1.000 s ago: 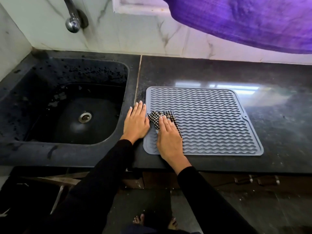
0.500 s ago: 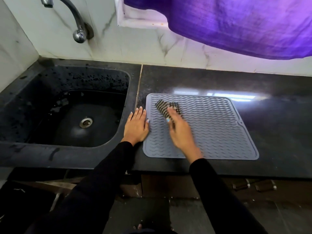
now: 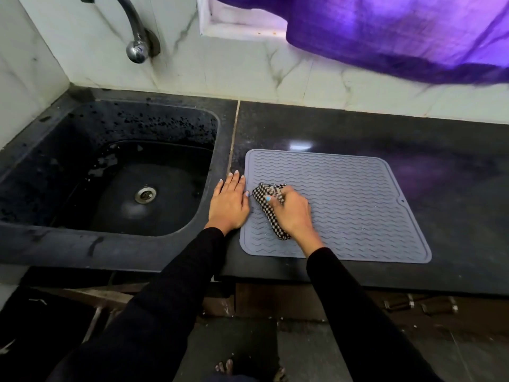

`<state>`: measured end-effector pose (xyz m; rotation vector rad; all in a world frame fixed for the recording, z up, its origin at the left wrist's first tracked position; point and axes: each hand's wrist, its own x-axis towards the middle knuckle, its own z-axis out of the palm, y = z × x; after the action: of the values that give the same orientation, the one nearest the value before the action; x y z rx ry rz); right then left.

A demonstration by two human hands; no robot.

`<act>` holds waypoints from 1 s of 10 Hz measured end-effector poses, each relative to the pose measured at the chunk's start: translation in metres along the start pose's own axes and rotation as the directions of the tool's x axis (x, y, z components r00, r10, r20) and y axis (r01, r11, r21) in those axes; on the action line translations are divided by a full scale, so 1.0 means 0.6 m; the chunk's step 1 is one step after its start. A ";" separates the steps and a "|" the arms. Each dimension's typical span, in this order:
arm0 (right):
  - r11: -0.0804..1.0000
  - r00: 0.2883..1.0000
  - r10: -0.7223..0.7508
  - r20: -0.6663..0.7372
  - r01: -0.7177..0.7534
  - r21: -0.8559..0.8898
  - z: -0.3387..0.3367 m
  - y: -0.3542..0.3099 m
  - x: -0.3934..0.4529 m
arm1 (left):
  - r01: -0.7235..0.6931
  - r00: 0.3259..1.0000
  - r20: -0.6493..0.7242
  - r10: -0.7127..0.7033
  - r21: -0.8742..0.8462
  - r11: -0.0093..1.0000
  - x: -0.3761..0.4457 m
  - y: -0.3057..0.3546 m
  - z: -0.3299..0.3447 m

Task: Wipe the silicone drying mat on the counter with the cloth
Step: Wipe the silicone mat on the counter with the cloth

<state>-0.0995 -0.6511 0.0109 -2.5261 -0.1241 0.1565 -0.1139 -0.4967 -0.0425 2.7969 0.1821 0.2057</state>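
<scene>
Flat on the dark polished stone tabletop lies the grey square silicone drying mat with wavy ridges, its left edge just beside the black sink set into the same surface. On the left part of the mat sits the crumpled black-and-white checked cloth, touching the ridges and stretching from near the mat's left edge toward its near edge. The right hand lies on top of the cloth with its fingers curled over it, so its grip is closed round the cloth; part of the fabric shows past the fingertips and another bit pokes out below the palm. The left hand rests palm down on the strip of tabletop between sink and mat, fingers straight and together, holding nothing, the thumb reaching the mat's left rim close to the cloth. Both arms wear black sleeves. A curved chrome tap comes out of the white marble-patterned wall above the sink, and a purple curtain hangs at the upper right. The sink has a round metal drain at its middle.
</scene>
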 end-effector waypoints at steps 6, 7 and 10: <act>0.879 0.955 -0.296 0.006 0.275 -0.390 0.050 0.047 -0.050 | -0.005 1.000 -0.030 0.005 -0.003 1.000 0.000 -0.004 0.008; 0.904 0.963 -0.266 0.040 0.263 -0.337 0.044 0.046 -0.046 | 0.002 1.000 -0.019 -0.002 -0.005 1.000 0.001 -0.002 0.007; 0.822 0.993 0.121 0.011 -0.106 0.560 -0.078 0.048 0.026 | -0.001 1.000 0.006 0.001 0.001 1.000 -0.002 0.001 0.003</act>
<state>-0.0759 -0.6993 0.0310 -1.9414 0.0778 0.1785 -0.1147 -0.4977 -0.0441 2.7985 0.1796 0.1978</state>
